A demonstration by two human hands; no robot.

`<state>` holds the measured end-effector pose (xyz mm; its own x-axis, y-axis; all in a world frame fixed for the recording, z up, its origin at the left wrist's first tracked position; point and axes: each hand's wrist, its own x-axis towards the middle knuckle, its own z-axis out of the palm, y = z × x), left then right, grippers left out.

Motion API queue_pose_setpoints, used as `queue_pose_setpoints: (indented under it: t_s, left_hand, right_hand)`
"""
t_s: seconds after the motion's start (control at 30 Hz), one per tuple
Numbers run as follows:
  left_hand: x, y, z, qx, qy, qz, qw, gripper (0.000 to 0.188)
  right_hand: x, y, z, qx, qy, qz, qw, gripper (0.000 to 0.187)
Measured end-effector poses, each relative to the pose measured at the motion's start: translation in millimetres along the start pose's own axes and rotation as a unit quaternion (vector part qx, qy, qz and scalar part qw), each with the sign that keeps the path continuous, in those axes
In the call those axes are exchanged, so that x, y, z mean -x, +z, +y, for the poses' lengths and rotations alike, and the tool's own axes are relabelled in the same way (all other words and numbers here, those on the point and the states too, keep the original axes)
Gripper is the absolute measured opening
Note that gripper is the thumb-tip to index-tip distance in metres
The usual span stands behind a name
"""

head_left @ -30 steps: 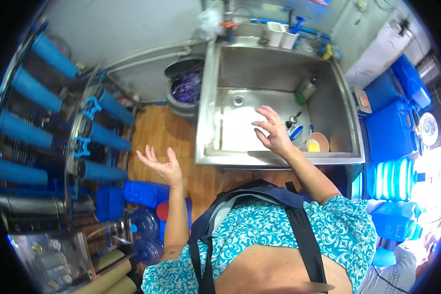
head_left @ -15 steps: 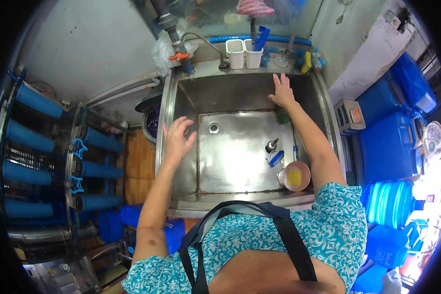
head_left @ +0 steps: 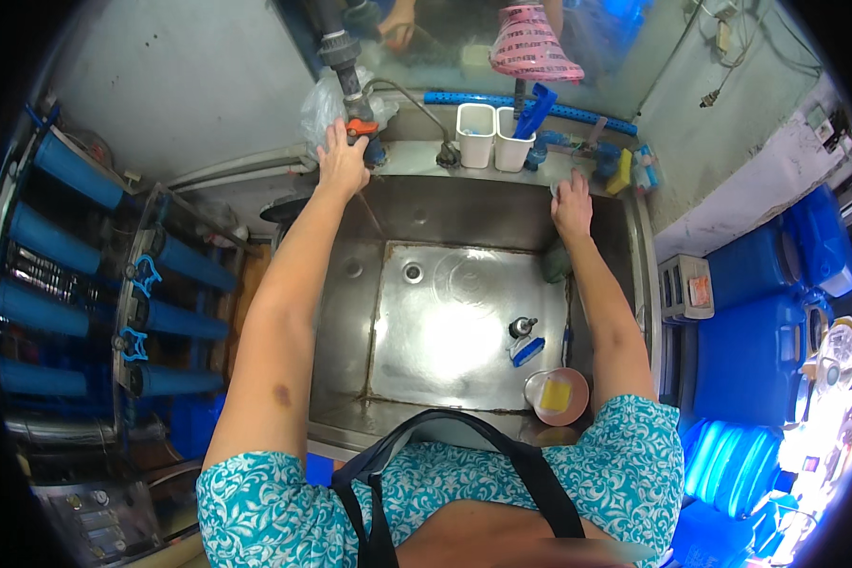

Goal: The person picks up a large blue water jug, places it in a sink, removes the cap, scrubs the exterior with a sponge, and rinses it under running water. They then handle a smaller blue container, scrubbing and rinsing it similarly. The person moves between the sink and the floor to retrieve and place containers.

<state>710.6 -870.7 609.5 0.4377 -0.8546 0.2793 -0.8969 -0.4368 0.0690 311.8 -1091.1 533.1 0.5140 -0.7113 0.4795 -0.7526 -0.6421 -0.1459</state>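
My left hand point(head_left: 341, 161) grips the orange-handled valve point(head_left: 360, 126) on the grey pipe at the back left of the steel sink point(head_left: 445, 312). My right hand point(head_left: 572, 201) rests flat on the sink's back right rim, fingers spread, holding nothing, just above a dark green object point(head_left: 555, 262) leaning on the sink wall. Water ripples on the sink floor near the drain point(head_left: 412, 272). A small bottle point(head_left: 521, 328), a blue brush point(head_left: 527, 350) and a pink bowl with a yellow sponge point(head_left: 556, 396) lie at the sink's front right.
Two white cups point(head_left: 494, 135) with blue tools stand on the back ledge beside a curved tap point(head_left: 426, 114). Blue filter housings point(head_left: 76, 256) line the left wall. Blue water jugs point(head_left: 757, 322) stack at the right. A pink lampshade-like cover point(head_left: 530, 47) hangs above.
My left hand rose from the sink's left edge to the valve on the pipe and closed on it. My right hand stays at the back right rim. The view shifted slightly forward.
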Motion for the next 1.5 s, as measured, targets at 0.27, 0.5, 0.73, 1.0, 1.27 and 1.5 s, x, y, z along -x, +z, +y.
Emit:
queue_pose_setpoints:
  t_s: [0.27, 0.5, 0.73, 1.0, 1.27, 1.5]
  left_hand:
    - [-22, 25, 10, 0.411, -0.151, 0.029, 0.899, 0.080]
    - [91, 50, 169, 0.834, -0.284, -0.324, 0.346, 0.066]
    - [133, 41, 205, 0.856, -0.290, -0.278, 0.326, 0.067]
    - [126, 49, 176, 0.855, -0.122, -0.462, 0.200, 0.064]
    - [134, 37, 225, 0.749, -0.244, -0.079, 0.611, 0.054]
    - [76, 43, 142, 0.563, -0.194, 0.021, 0.803, 0.042]
  right_hand:
    - [75, -33, -107, -0.708, 0.250, -0.153, 0.642, 0.019]
    - [85, -51, -167, -0.463, 0.088, -0.085, 0.878, 0.017]
    - [97, -97, -144, -0.148, -0.137, 0.016, 0.979, 0.036]
    - [100, -109, -136, -0.386, -0.260, -0.100, 0.879, 0.031]
    - [91, -52, -159, -0.748, 0.294, -0.136, 0.579, 0.052]
    - [108, -65, -176, -0.852, 0.330, -0.245, 0.324, 0.055]
